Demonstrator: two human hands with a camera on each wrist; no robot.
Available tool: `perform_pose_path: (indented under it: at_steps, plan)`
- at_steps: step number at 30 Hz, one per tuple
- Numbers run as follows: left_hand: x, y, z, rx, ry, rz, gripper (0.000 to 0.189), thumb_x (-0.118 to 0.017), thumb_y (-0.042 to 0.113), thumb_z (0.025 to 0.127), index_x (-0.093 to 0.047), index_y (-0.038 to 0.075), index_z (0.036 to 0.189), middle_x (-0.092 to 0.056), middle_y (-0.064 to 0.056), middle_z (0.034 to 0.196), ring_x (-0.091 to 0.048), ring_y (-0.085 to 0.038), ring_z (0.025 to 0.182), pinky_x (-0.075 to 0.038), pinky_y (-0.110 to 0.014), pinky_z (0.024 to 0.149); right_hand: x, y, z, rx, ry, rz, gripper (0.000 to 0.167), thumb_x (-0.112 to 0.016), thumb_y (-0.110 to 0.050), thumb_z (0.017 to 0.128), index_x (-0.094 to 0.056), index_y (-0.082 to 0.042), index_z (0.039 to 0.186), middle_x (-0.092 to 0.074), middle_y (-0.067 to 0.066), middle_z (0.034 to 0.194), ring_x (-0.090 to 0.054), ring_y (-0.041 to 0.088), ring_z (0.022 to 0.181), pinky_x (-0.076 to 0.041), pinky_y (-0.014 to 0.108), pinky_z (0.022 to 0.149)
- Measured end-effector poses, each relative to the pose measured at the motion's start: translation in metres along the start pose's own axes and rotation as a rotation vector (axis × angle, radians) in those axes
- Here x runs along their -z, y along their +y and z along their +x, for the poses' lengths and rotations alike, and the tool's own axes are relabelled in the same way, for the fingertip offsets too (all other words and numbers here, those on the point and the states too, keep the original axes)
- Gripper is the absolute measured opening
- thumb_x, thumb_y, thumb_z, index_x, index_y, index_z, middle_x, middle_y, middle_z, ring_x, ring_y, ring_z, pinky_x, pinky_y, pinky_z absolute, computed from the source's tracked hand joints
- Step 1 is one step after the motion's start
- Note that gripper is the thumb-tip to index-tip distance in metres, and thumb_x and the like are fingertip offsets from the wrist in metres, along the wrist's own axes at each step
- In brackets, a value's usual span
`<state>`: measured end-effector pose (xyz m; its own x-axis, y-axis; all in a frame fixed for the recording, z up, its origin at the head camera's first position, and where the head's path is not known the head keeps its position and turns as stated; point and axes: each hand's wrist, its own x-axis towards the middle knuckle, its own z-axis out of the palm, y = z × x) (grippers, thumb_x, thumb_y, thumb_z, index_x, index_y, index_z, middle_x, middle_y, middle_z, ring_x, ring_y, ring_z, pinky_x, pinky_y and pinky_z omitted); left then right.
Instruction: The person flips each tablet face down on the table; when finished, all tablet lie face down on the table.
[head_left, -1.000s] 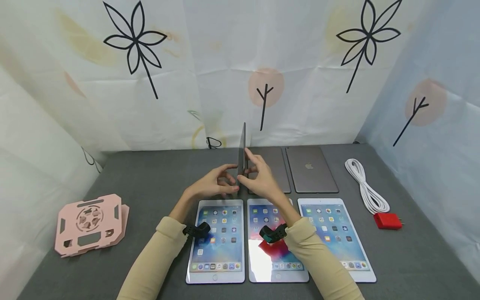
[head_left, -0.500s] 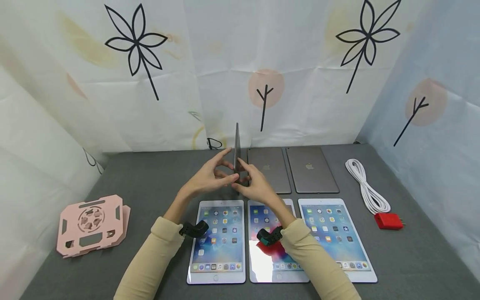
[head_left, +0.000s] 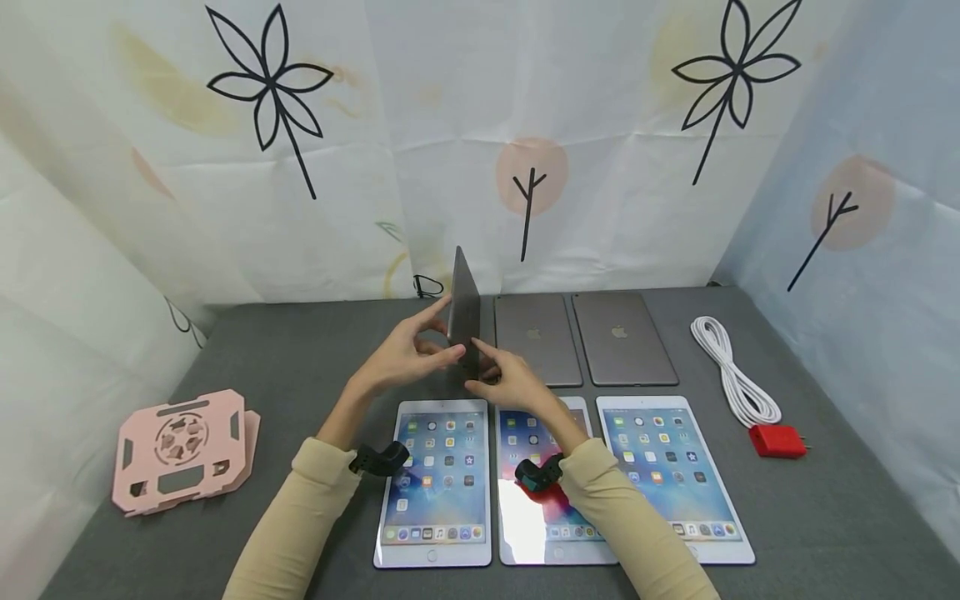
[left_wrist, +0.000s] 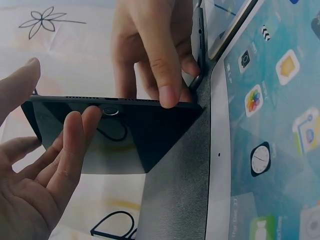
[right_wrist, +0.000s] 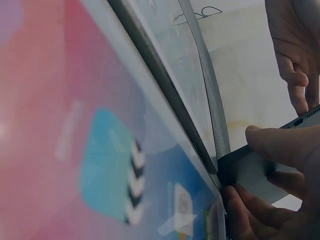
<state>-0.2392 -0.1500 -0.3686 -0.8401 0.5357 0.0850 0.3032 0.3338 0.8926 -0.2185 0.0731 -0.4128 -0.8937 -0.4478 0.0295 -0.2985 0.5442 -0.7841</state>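
A dark grey tablet [head_left: 467, 312] stands on its long edge, leaning left, between my two hands. My left hand [head_left: 405, 354] holds it from the left, and in the left wrist view its fingertips [left_wrist: 75, 132] lie against the dark screen beside the home button. With thumb and fingers, my right hand [head_left: 517, 382] pinches the tablet's lower near corner. Speaker holes and a charging port show along the tablet's short edge in the left wrist view. Right of it, two grey tablets, a middle one [head_left: 536, 333] and a right one [head_left: 626, 337], lie backs up.
In front lies a row of three white tablets with lit screens: left [head_left: 431, 475], middle [head_left: 517, 487], right [head_left: 675, 467]. Pink cut-out panels [head_left: 180, 450] sit at the left. On the right are a coiled white cable [head_left: 731, 371] and a red plug [head_left: 778, 442].
The held tablet has moved left and turned from edge-on, so a broad face now shows in the head view. Both hands have shifted left, the right one sliding lower on the tablet.
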Motion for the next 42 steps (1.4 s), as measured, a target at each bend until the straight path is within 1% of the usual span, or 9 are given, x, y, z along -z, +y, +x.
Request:
perform_pose_path:
  at_steps: [8,10,14,17,22,26,33,38,42]
  plan:
    - [0.003,-0.001,-0.005,0.039,0.017,-0.008,0.087,-0.068,0.016,0.099,-0.013,0.02,0.166,-0.048,-0.025,0.136,-0.073,-0.046,0.099,-0.057,-0.058,0.088,-0.002,-0.004,0.002,-0.04,-0.009,-0.025,0.073,-0.07,-0.019,0.097,-0.034,-0.008,0.16,-0.063,0.024,0.131,-0.065,0.039,0.123,-0.056,0.049,0.1]
    - [0.004,-0.002,-0.006,0.051,0.026,-0.014,0.088,-0.069,0.016,0.099,-0.013,0.02,0.166,-0.048,-0.024,0.136,-0.072,-0.047,0.098,-0.059,-0.053,0.087,-0.003,-0.005,0.002,-0.042,-0.01,-0.031,0.073,-0.07,-0.019,0.097,-0.035,-0.009,0.16,-0.063,0.024,0.132,-0.064,0.038,0.123,-0.055,0.049,0.1]
    - [0.005,-0.005,-0.009,0.069,0.045,-0.029,0.091,-0.071,0.016,0.097,-0.012,0.019,0.166,-0.048,-0.024,0.135,-0.071,-0.049,0.098,-0.059,-0.036,0.084,-0.004,-0.005,0.002,-0.039,-0.011,-0.035,0.071,-0.07,-0.018,0.097,-0.037,-0.009,0.159,-0.061,0.025,0.134,-0.063,0.039,0.125,-0.054,0.05,0.101]
    - [0.006,-0.007,-0.011,0.082,0.059,-0.036,0.092,-0.071,0.017,0.097,-0.011,0.018,0.166,-0.049,-0.024,0.134,-0.071,-0.048,0.098,-0.058,-0.031,0.084,-0.005,-0.005,0.002,-0.033,-0.012,-0.038,0.071,-0.07,-0.017,0.096,-0.038,-0.008,0.158,-0.061,0.025,0.135,-0.062,0.039,0.125,-0.054,0.05,0.101]
    - [0.007,-0.012,-0.013,0.105,0.083,-0.065,0.093,-0.071,0.019,0.097,-0.009,0.017,0.166,-0.052,-0.024,0.132,-0.073,-0.045,0.101,-0.059,-0.037,0.091,-0.006,-0.005,0.002,-0.018,-0.019,-0.05,0.07,-0.07,-0.017,0.096,-0.038,-0.007,0.158,-0.059,0.026,0.134,-0.063,0.039,0.123,-0.054,0.05,0.1]
    - [0.007,-0.015,-0.015,0.112,0.108,-0.139,0.092,-0.07,0.019,0.098,-0.008,0.018,0.166,-0.052,-0.022,0.127,-0.075,-0.04,0.102,-0.058,-0.047,0.096,-0.008,-0.006,0.001,-0.008,-0.02,-0.068,0.069,-0.07,-0.017,0.096,-0.039,-0.007,0.157,-0.057,0.027,0.134,-0.062,0.039,0.122,-0.053,0.051,0.101]
    - [0.006,-0.022,-0.018,0.149,0.174,-0.248,0.092,-0.071,0.01,0.096,-0.011,0.017,0.166,-0.053,-0.017,0.121,-0.077,-0.017,0.092,-0.056,-0.055,0.094,-0.008,-0.007,-0.002,-0.009,-0.01,-0.054,0.067,-0.069,-0.019,0.096,-0.041,-0.009,0.157,-0.054,0.028,0.131,-0.061,0.039,0.12,-0.052,0.052,0.1]
    - [0.007,-0.023,-0.02,0.176,0.208,-0.279,0.09,-0.068,0.001,0.095,-0.013,0.012,0.165,-0.055,-0.014,0.117,-0.074,-0.011,0.085,-0.061,-0.044,0.089,-0.007,-0.004,-0.002,0.006,-0.011,-0.035,0.065,-0.068,-0.019,0.097,-0.043,-0.007,0.155,-0.053,0.029,0.128,-0.061,0.039,0.116,-0.052,0.051,0.1]
    - [0.009,-0.024,-0.022,0.218,0.231,-0.331,0.087,-0.065,-0.001,0.096,-0.015,0.013,0.165,-0.055,-0.011,0.114,-0.072,-0.01,0.081,-0.062,-0.031,0.084,-0.008,-0.002,-0.001,-0.012,-0.012,-0.017,0.064,-0.066,-0.022,0.099,-0.042,-0.004,0.155,-0.054,0.03,0.129,-0.062,0.039,0.114,-0.053,0.049,0.098]
